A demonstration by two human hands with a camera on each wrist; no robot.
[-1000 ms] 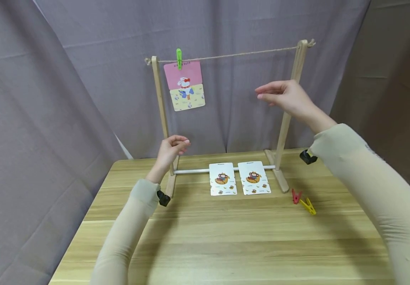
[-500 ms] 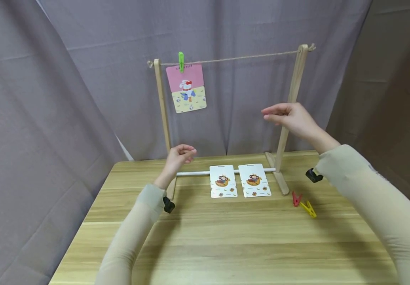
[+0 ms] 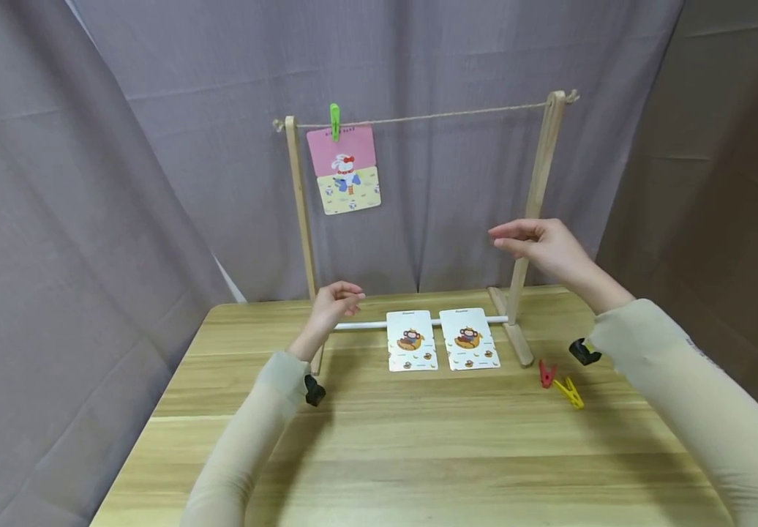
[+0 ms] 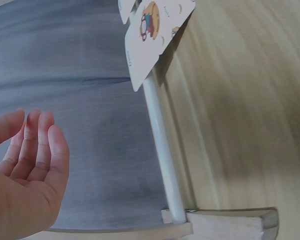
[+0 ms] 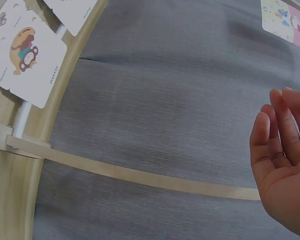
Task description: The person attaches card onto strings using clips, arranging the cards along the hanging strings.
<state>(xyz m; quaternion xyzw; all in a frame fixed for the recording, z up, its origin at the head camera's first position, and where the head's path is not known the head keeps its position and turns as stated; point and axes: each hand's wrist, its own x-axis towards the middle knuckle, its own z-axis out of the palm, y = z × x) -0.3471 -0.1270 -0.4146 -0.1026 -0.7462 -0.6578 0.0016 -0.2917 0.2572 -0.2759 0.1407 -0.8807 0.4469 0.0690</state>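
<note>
Hands first: our left hand (image 3: pixel 334 300) hovers with loosely curled fingers, holding nothing, just above the left end of the white crossbar (image 3: pixel 359 325) of the wooden drying-rack frame (image 3: pixel 534 197). Our right hand (image 3: pixel 537 245) hangs higher, fingers relaxed and likewise empty, in front of the frame's right post.

Two white monkey picture cards (image 3: pixel 412 341) lie side by side on the light wooden worktop (image 3: pixel 418 446), their top edges resting over the crossbar and their long axes running away from us. They sit to the right of and slightly below the left hand, and below and to the left of the right hand; the left hand seems the nearer (by a little).

We count one pink-and-yellow rabbit card (image 3: pixel 344 168) hung from the twine line (image 3: pixel 445 113) by one green clothes peg (image 3: pixel 334 121), plus one red peg (image 3: pixel 546 372) and one yellow peg (image 3: pixel 570 391) lying beside the frame's right foot.
</note>
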